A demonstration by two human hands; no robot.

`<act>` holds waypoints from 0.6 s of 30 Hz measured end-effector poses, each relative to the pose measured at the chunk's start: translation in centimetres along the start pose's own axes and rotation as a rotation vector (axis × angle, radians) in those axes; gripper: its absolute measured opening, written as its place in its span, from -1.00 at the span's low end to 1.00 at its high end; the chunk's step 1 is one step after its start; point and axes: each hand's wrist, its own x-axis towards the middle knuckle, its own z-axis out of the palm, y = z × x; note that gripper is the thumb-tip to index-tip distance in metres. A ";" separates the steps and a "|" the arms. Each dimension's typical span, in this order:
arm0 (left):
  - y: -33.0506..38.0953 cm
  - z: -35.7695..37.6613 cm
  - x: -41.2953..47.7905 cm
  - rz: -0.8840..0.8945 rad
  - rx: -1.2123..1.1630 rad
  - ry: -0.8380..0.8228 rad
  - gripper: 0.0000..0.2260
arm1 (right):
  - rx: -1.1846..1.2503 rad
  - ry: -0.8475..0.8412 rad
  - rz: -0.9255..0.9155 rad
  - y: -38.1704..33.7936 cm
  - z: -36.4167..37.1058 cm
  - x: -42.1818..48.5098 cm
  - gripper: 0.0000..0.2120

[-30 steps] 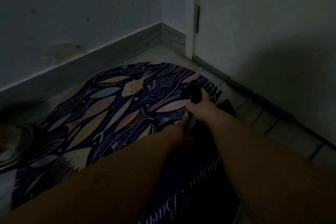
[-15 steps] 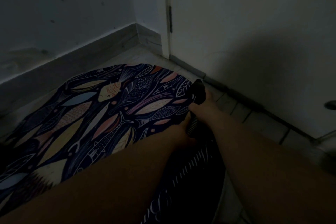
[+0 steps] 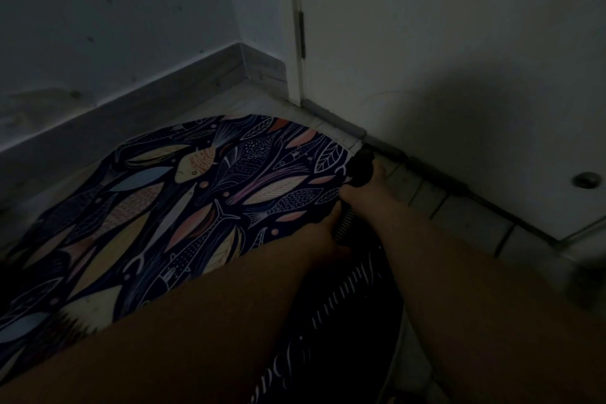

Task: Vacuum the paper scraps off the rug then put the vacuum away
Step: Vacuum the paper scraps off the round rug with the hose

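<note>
A dark round rug (image 3: 170, 207) printed with coloured fish and leaves covers the floor at left and centre. My right hand (image 3: 367, 197) is closed around the black nozzle end of the vacuum hose (image 3: 360, 167), which sits at the rug's right edge near the door. My left hand (image 3: 323, 233) grips the ribbed part of the hose (image 3: 342, 228) just behind it. I see no paper scraps on the visible rug in this dim light.
A white door (image 3: 442, 75) with a hinge (image 3: 301, 34) stands close on the right, above pale floor tiles (image 3: 459, 216). A white wall with a grey skirting board (image 3: 147, 98) runs along the left. A round metal piece (image 3: 587, 180) sits at far right.
The view has swung to the right, so the rug has slid left in the frame. The nozzle and both hands have moved to the rug's right edge by the door.
</note>
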 end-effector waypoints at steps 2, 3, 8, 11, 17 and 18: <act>-0.9 0.0 -0.5 -0.007 -0.016 0.018 -0.19 | -0.022 -0.021 -0.006 -0.3 0.8 -0.7 -0.10; -1.5 0.0 -0.8 -0.013 -0.027 0.023 -0.19 | -0.037 -0.035 -0.010 -0.5 1.3 -1.1 -0.10; -4.3 -0.3 -2.5 -0.026 -0.068 0.066 -0.20 | -0.086 -0.099 -0.024 -1.6 4.0 -2.8 -0.12; -6.7 -0.4 -3.8 -0.050 -0.085 0.110 -0.20 | -0.081 -0.141 -0.035 -2.0 6.5 -3.6 -0.12; -12.5 -0.6 -6.7 -0.123 -0.162 0.175 -0.15 | -0.129 -0.246 -0.055 -3.1 13.1 -5.7 -0.10; -13.6 -0.7 -7.5 -0.123 -0.183 0.194 -0.14 | -0.143 -0.263 -0.062 -3.4 14.4 -6.2 -0.10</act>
